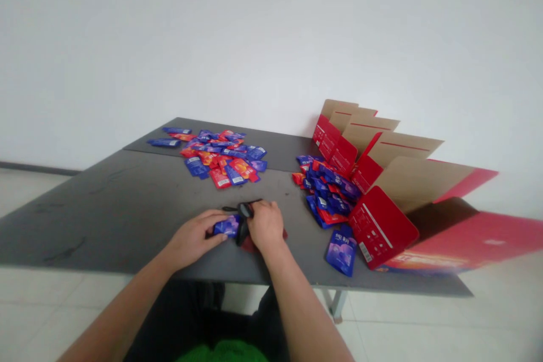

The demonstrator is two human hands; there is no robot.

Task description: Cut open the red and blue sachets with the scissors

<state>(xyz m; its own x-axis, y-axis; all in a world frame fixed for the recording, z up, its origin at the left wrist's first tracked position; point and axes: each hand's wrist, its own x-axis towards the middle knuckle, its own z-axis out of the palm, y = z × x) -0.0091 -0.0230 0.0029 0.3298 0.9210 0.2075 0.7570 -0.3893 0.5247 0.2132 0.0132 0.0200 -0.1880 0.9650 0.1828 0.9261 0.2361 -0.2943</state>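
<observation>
Two hands at the near edge of a grey table (85, 226). The left hand (190, 239), fingers curled narrow, grips one blue sachet (227, 226), its long axis lying roughly crosswise. Just beside it, the right hand (266, 226) closes over a black object (243, 236) of unclear kind, with a red sachet (250, 246) beneath. Farther off lie a left heap (220, 157) and a right heap (324, 192) of blue and red sachets, one loose sachet (341, 250), and one open red carton (382, 226).

Head-worn view looks forward and down across the grey table (139, 203).
</observation>
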